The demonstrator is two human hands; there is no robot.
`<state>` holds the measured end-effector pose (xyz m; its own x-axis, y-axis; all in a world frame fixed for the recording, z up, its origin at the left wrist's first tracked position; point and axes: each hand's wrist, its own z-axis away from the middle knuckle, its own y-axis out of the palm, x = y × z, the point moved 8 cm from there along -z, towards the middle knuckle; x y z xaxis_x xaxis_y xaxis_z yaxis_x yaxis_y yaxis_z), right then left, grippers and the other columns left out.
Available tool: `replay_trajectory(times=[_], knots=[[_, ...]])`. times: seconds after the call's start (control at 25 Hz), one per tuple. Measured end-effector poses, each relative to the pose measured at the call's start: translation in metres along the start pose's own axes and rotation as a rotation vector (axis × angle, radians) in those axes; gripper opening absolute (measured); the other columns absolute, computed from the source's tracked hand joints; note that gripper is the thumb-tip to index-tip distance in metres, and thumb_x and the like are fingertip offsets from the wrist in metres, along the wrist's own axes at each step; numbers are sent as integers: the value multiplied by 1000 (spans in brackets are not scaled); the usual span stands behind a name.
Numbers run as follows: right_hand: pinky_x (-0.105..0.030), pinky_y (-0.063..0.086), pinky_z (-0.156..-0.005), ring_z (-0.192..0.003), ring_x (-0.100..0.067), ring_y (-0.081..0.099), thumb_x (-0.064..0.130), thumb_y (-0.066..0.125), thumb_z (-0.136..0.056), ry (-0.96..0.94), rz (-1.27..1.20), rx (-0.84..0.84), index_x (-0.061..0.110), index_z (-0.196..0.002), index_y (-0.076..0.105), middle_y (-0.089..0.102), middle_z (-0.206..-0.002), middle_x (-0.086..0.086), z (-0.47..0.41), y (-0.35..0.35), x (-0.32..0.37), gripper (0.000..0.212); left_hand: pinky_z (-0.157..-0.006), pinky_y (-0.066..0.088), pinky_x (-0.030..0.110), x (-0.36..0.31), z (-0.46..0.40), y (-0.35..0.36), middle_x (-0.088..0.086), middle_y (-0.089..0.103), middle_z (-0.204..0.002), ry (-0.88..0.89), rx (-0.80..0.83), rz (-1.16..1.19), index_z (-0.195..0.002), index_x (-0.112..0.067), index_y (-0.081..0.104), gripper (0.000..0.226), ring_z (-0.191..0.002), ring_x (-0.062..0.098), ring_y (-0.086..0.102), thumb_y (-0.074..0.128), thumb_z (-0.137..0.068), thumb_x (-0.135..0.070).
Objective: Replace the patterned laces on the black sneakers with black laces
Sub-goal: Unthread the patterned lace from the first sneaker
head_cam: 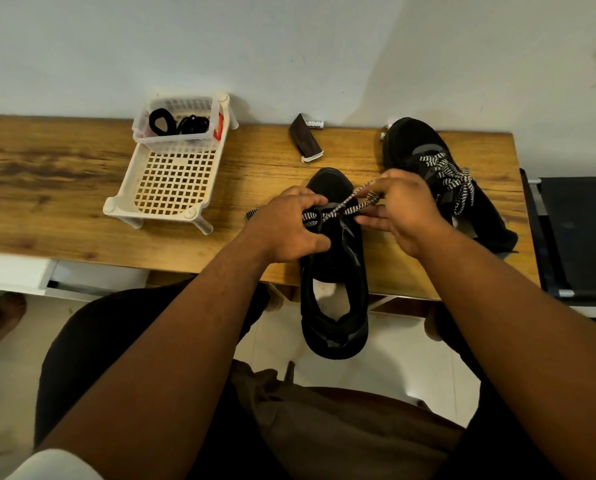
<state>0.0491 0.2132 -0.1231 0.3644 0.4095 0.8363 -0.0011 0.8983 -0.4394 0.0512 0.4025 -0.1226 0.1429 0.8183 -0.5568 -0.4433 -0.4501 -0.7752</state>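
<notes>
Against a pale wall, the wooden counter (64,188) carries a white basket (172,168) with coiled black laces (179,124). Further right, the left hand (286,226) grips the near sneaker (334,271), overhanging the counter's edge; the right hand (398,209) pinches its patterned lace (341,206). Beyond stands the second sneaker (414,143), fully laced.

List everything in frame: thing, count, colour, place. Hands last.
near sneaker: 1, black, table's front edge, heel overhanging
far sneaker: 1, black, table's right, still laced
patterned lace: 1, black-white, crossing near sneaker's front
black laces: bundle, in small basket
small basket: 1, white, on rack
rack: 1, white, table's left
pouch: 1, brown, by wall
table: 1, wood
left hand: holds near sneaker
right hand: pinches patterned lace
</notes>
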Motion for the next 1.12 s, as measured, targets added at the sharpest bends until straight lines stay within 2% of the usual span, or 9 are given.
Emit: replay_trajectory(times=[0.04, 0.12, 0.28, 0.48, 0.68, 0.8, 0.96, 1.04, 1.12], knots=[[-45, 64, -83, -98, -36, 74, 13, 55, -97, 103, -63, -17, 15, -92, 63, 72, -110, -16, -3, -6, -14, 11, -101, 35, 29, 0, 0, 0, -8, 43, -149, 5, 0, 0, -148, -28, 52, 83, -134, 12, 42, 85, -73, -39], [-43, 62, -84, -99, -34, 72, 17, 61, -92, 122, 206, 37, 17, -94, 64, 71, -106, -9, -3, -3, -21, 5, -102, 35, 28, 1, 0, 1, -8, 44, -149, 11, -4, 1, -147, -28, 53, 84, -134, 11, 43, 87, -72, -43], [-24, 39, -97, -124, -15, 54, 20, 73, -82, -233, 412, -29, 24, -131, 64, 57, -137, -1, 8, 7, 27, 51, -106, 41, 34, 3, -3, 0, -7, 48, -144, 12, -12, 14, -144, -30, 57, 86, -131, 12, 46, 89, -67, -53], [-32, 41, -106, -133, -18, 49, 32, 73, -90, -377, 627, 94, 26, -113, 77, 53, -145, -3, 27, 44, 34, 24, -97, 39, 27, 0, -4, -1, -8, 48, -143, 29, -24, 21, -143, -28, 58, 86, -126, 9, 48, 90, -66, -47], [-31, 40, -106, -135, -17, 46, 27, 76, -86, -325, 685, 171, 27, -123, 74, 50, -147, 0, 25, 42, 35, 37, -103, 45, 36, 0, -5, -1, -10, 49, -142, 15, -17, -13, -143, -31, 58, 91, -127, 10, 49, 91, -61, -54], [-34, 49, -99, -120, -19, 56, 29, 73, -90, -372, 728, 121, 25, -111, 76, 62, -129, 0, 30, 43, 40, 22, -103, 45, 37, -1, -5, -2, -9, 48, -143, 16, -18, -31, -143, -30, 57, 91, -127, 12, 50, 90, -61, -54], [-33, 52, -81, -95, -17, 62, 20, 64, -96, -247, 493, -13, 25, -95, 65, 66, -98, 3, 14, 25, 26, 6, -100, 44, 35, -2, -7, -4, -8, 48, -143, -1, -20, -46, -142, -30, 58, 87, -128, 13, 49, 88, -65, -55], [-34, 52, -80, -95, -18, 64, 17, 60, -98, -79, 239, -96, 23, -92, 62, 65, -95, 3, 4, 9, 11, 9, -100, 43, 35, -2, -7, -4, -8, 49, -143, -6, -22, -52, -142, -30, 58, 86, -128, 13, 48, 88, -65, -56], [-30, 49, -78, -99, -17, 64, 19, 62, -97, -42, 240, -121, 24, -95, 62, 65, -100, 4, 0, 3, 4, 6, -101, 43, 36, -1, -7, -4, -9, 49, -143, -14, -21, -50, -142, -31, 57, 88, -129, 13, 48, 88, -64, -58]])
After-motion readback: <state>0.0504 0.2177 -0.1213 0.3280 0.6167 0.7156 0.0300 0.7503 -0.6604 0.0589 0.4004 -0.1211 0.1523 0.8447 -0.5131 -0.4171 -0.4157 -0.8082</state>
